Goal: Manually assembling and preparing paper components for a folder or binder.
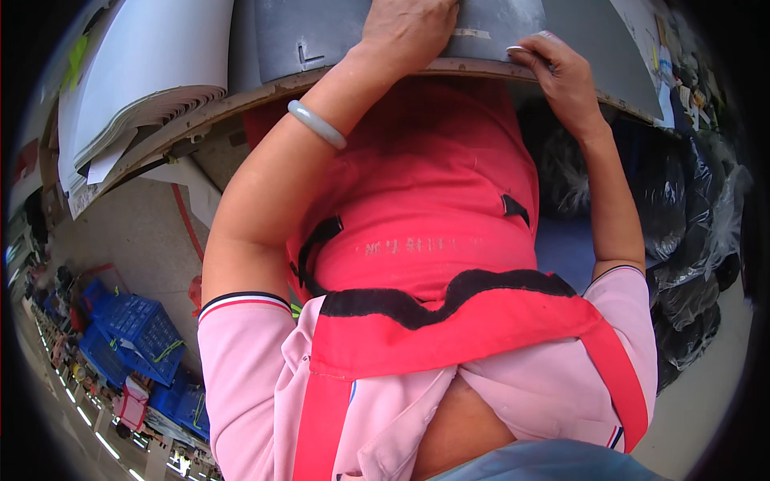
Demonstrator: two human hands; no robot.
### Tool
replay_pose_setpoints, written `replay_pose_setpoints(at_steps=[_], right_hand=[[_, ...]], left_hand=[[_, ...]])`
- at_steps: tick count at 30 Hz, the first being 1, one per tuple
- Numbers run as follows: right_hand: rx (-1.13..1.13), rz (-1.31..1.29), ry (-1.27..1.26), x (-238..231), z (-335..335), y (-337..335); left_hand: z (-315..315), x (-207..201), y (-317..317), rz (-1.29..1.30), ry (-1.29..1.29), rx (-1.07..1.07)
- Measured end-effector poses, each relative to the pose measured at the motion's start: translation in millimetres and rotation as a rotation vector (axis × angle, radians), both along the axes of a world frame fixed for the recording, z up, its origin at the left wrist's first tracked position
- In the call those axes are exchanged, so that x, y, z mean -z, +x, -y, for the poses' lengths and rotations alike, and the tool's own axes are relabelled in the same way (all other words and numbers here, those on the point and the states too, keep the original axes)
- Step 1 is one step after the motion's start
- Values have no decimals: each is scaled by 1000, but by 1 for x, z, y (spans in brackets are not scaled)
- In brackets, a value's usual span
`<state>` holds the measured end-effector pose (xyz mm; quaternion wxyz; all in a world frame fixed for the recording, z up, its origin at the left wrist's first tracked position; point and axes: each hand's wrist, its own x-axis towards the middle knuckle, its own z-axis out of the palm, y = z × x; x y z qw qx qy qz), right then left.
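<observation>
Head view shows the left hand (407, 30) pressing flat on a grey sheet (321, 32) on the desk (241, 100), fingers spread open and hidden past the top edge. The right hand (561, 76) pinches the same sheet at the desk's near edge, its fingers (531, 50) closed on it. White sheets (144, 80) are stacked left, blue crates (140, 333) stand lower left, and black bags (690, 232) lie right.

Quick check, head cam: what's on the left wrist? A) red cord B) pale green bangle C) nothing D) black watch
B: a pale green bangle rings the wrist just below the left hand, which presses on the grey sheet at the table edge; the right hand grips that sheet's edge, its wrist bare.
</observation>
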<state>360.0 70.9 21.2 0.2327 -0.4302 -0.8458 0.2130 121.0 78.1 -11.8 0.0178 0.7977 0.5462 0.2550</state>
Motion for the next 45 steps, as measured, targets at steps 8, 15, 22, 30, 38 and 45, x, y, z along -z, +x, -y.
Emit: replay_pose_setpoints(at_steps=[8, 15, 22, 30, 38, 45], right_hand=[[299, -133, -354, 2, 1, 2], [285, 116, -446, -17, -9, 7], [201, -193, -333, -3, -84, 10], [253, -35, -7, 12, -178, -28], [-8, 34, 367, 20, -198, -41], [169, 322, 189, 17, -210, -26]], left_hand=[[2, 5, -3, 19, 6, -4], [-4, -1, -3, 5, 18, 15], [-4, 19, -3, -13, 96, -23], [-2, 20, 1, 36, 96, 0], [-5, 19, -3, 51, 91, -1], [-4, 20, 1, 0, 78, -45]])
